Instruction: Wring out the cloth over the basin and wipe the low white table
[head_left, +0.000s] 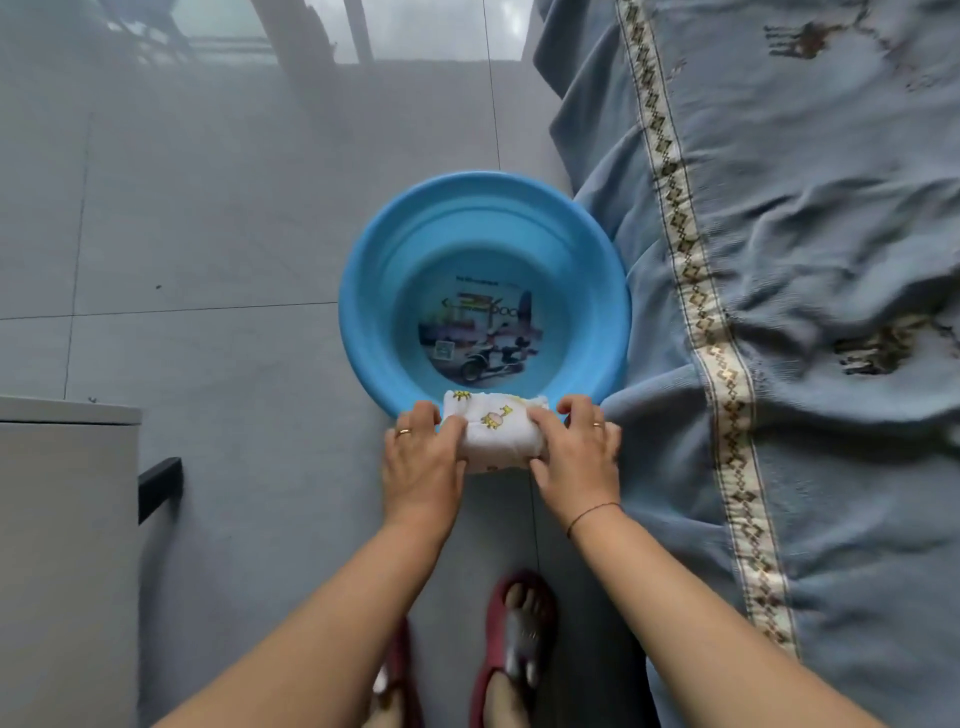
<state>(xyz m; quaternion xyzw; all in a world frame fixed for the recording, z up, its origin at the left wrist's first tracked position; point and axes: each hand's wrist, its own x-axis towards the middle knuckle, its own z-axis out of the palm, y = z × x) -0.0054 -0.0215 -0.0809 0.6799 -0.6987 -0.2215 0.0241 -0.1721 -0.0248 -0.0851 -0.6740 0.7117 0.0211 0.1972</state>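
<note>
fingers (452, 427) of the left hand (422, 467) curl over one end of the cloth (498, 434); those of the right hand (574, 457) curl over the other end. both are closed on it, thumbs toward the middle. a ring shows on each hand, a thin cord on the right wrist.

cloth: white, small yellow animal print, bunched into a short thick roll held crosswise between the hands. it sits in the air at the near rim of the blue basin (358, 332), partly above the rim, partly over the floor (208, 234) on the person's side. no drip visible; wetness cannot be judged.

basin: on the grey tiled floor, printed picture on its bottom; whether it holds water cannot be told. its right edge touches or nearly touches the blue patterned bed cover (779, 260) hanging at the right.

low white table (62, 519): lower left, well apart from the cloth, only its corner seen.

step in hand (judgement): wringing not yet done. to do it well, bring the roll forward so all of it hangs over the bowl, not the rim; twist the hands in opposite senses, hold the squeeze, regrip and repeat. keep it low to limit splash toward the bed cover and the slippers (514, 649).
</note>
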